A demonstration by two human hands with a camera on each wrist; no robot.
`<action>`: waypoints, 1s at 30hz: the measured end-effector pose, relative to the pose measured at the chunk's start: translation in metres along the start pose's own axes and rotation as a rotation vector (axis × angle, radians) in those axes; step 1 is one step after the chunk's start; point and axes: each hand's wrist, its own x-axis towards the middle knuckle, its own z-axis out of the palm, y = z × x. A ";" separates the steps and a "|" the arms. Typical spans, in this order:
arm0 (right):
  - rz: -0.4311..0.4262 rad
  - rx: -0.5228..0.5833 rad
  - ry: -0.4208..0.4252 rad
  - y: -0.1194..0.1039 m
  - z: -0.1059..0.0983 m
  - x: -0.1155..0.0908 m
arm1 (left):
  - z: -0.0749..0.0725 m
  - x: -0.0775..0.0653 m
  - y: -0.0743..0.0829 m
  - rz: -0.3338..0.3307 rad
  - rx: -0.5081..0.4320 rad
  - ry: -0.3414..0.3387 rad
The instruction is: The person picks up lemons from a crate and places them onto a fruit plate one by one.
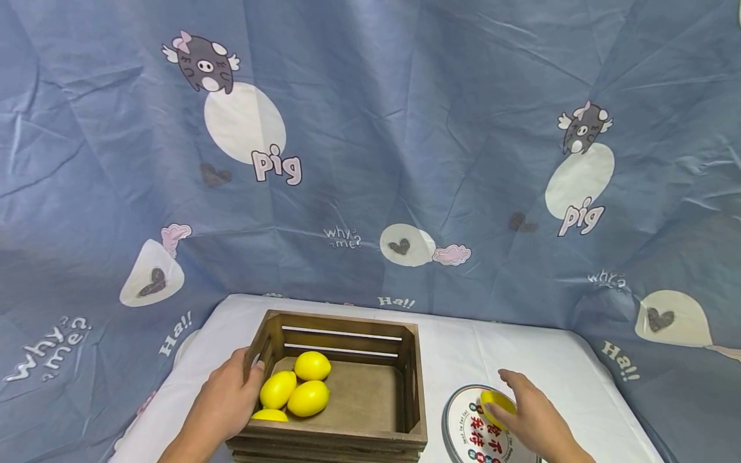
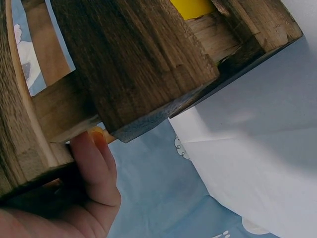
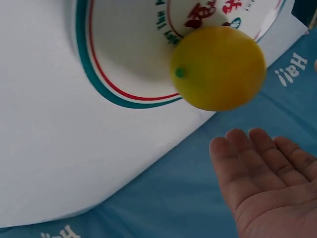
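Observation:
A brown slatted wooden crate (image 1: 324, 438) holds several yellow lemons (image 1: 309, 398), gathered on its left side. My left hand (image 1: 228, 393) grips the crate's left wall at the top; the left wrist view catches a finger (image 2: 95, 168) curled against the wood. On a round white plate (image 1: 463, 424) with red lettering, to the crate's right, lies one more lemon (image 1: 499, 408). Beside that lemon is my right hand (image 1: 535, 415), fingers straight and spread from the thumb. In the right wrist view, a gap separates its fingertips (image 3: 233, 136) from the lemon (image 3: 218, 68).
A white cloth (image 1: 451, 341) covers the table under crate and plate. Behind and at both sides hangs a blue printed curtain (image 1: 370, 161) with pigs and lettering, meeting the table's back edge.

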 end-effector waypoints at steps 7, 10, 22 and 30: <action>-0.038 0.019 0.015 -0.012 -0.007 -0.001 | 0.000 0.000 0.000 0.001 -0.006 0.002; -0.054 0.036 0.016 -0.020 -0.010 -0.002 | 0.000 0.000 0.000 -0.003 -0.007 -0.004; -0.131 0.045 -0.003 -0.057 -0.023 -0.005 | -0.002 0.000 0.001 -0.014 -0.012 -0.022; -0.247 -0.002 0.019 -0.071 -0.031 -0.005 | -0.001 0.001 -0.001 -0.022 -0.013 -0.033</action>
